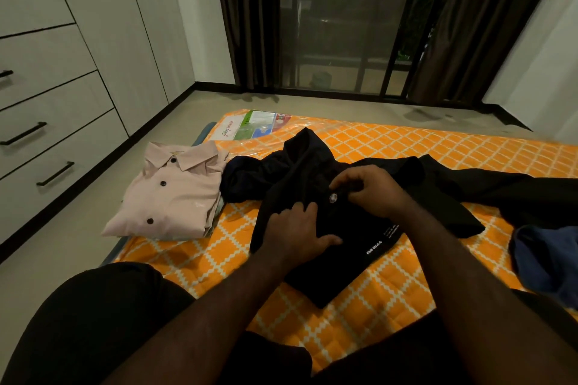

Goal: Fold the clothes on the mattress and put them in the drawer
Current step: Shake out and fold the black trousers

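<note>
A black shirt (350, 241) with a silver button lies spread on the orange patterned mattress (391, 297) in front of me. My left hand (297, 234) rests on its front panel, fingers curled into the cloth. My right hand (369, 189) pinches the shirt's placket just right of the button. A folded pink shirt (170, 194) lies at the mattress's left edge. A dark navy garment (242, 175) is bunched between the pink shirt and the black one. A blue garment (550, 259) is heaped at the right edge.
White drawers with black handles (47, 141) line the left wall, all closed. A strip of grey floor (62, 247) runs between them and the mattress. Dark curtains (469, 25) and a glass door stand at the far end. My knees are in the foreground.
</note>
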A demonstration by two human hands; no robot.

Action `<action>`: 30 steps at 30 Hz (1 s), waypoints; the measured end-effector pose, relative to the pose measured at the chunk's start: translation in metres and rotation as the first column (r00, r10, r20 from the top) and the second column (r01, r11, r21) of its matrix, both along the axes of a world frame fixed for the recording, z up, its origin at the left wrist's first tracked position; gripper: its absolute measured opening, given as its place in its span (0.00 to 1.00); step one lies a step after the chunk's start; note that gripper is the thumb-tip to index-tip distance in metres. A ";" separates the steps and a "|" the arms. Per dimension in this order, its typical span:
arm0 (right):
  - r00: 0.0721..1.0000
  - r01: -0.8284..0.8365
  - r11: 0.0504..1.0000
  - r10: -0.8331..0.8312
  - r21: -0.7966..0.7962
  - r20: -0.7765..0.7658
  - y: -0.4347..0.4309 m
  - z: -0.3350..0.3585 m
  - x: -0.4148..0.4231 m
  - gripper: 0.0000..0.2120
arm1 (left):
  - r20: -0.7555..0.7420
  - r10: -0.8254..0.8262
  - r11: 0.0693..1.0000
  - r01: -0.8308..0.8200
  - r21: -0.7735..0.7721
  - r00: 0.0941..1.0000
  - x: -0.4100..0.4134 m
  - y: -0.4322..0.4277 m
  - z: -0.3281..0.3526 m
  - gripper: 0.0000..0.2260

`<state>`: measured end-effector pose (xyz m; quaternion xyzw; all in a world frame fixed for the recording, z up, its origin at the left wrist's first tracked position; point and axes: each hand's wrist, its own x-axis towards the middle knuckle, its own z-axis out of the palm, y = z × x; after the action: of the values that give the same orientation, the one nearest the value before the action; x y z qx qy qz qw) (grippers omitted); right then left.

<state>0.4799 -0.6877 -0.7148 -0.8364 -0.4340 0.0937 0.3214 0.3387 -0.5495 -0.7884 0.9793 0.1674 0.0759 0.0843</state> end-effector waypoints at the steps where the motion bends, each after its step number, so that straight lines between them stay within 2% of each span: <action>1: 0.997 0.057 0.998 -0.058 -0.016 -0.053 -0.006 -0.002 0.006 0.22 | -0.062 -0.012 1.000 0.012 0.002 0.998 0.000 -0.005 -0.003 0.39; 3: 0.951 0.277 0.960 -0.267 0.049 -0.157 -0.014 -0.010 0.018 0.22 | -0.088 -0.071 0.997 0.074 0.029 0.994 -0.001 -0.016 -0.008 0.40; 6: 0.817 0.554 0.830 -0.525 0.069 -0.238 -0.019 -0.027 0.034 0.15 | -0.118 -0.226 0.970 0.234 0.060 0.967 -0.003 -0.038 -0.018 0.40; 9: 0.744 0.620 0.784 -0.605 -0.045 -0.283 -0.025 -0.052 0.048 0.07 | -0.319 -0.352 0.921 0.386 0.047 0.880 -0.007 -0.049 -0.028 0.41; 11: 0.704 0.646 0.751 -0.655 -0.136 -0.274 -0.028 -0.069 0.055 0.05 | -0.460 -0.387 0.888 0.458 0.047 0.799 -0.009 -0.046 -0.033 0.44; 13: 0.640 0.673 0.702 -0.710 -0.233 -0.294 -0.032 -0.087 0.066 0.14 | -0.530 -0.391 0.877 0.479 0.033 0.752 -0.010 -0.040 -0.033 0.46; 15: 0.583 0.676 0.672 -0.739 -0.303 -0.338 -0.035 -0.111 0.085 0.34 | -0.563 -0.389 0.875 0.483 0.020 0.729 -0.011 -0.036 -0.028 0.47; 16: 0.550 0.691 0.658 -0.747 -0.300 -0.373 -0.036 -0.119 0.090 0.43 | -0.579 -0.389 0.875 0.485 0.012 0.716 -0.012 -0.033 -0.025 0.47; 17: 0.500 0.717 0.643 -0.742 -0.267 -0.446 -0.036 -0.114 0.083 0.47 | -0.592 -0.390 0.876 0.483 -0.002 0.706 -0.012 -0.031 -0.023 0.44; 18: 0.434 0.754 0.623 -0.711 -0.210 -0.554 -0.034 -0.112 0.077 0.46 | -0.590 -0.396 0.879 0.477 -0.021 0.704 -0.012 -0.029 -0.020 0.41; 20: 0.310 0.800 0.591 -0.559 -0.107 -0.769 -0.032 -0.105 0.067 0.33 | -0.552 -0.423 0.884 0.460 -0.079 0.718 -0.011 -0.023 -0.016 0.32; 22: 0.256 0.809 0.586 -0.435 -0.055 -0.863 -0.031 -0.102 0.065 0.20 | -0.535 -0.456 0.878 0.459 -0.137 0.711 -0.009 -0.019 -0.012 0.25; 24: 0.244 0.816 0.578 -0.368 -0.015 -0.897 -0.030 -0.099 0.066 0.12 | -0.543 -0.473 0.869 0.470 -0.156 0.694 -0.008 -0.015 -0.010 0.19; 26: 0.279 0.842 0.539 -0.390 0.027 -0.877 -0.031 -0.099 0.070 0.12 | -0.535 -0.489 0.862 0.476 -0.174 0.689 -0.004 -0.013 -0.008 0.13; 28: 0.317 0.881 0.471 -0.533 0.036 -0.784 -0.035 -0.103 0.074 0.10 | -0.532 -0.511 0.846 0.504 -0.172 0.675 0.001 -0.009 -0.003 0.09; 30: 0.274 0.909 0.417 -0.650 -0.031 -0.709 -0.041 -0.108 0.079 0.21 | -0.525 -0.528 0.835 0.521 -0.177 0.668 0.005 -0.004 0.002 0.06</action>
<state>0.5584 -0.7284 -0.8225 -0.7719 0.1735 0.1029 0.6029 0.3436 -0.5530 -0.7866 0.9638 -0.1033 -0.2392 0.0562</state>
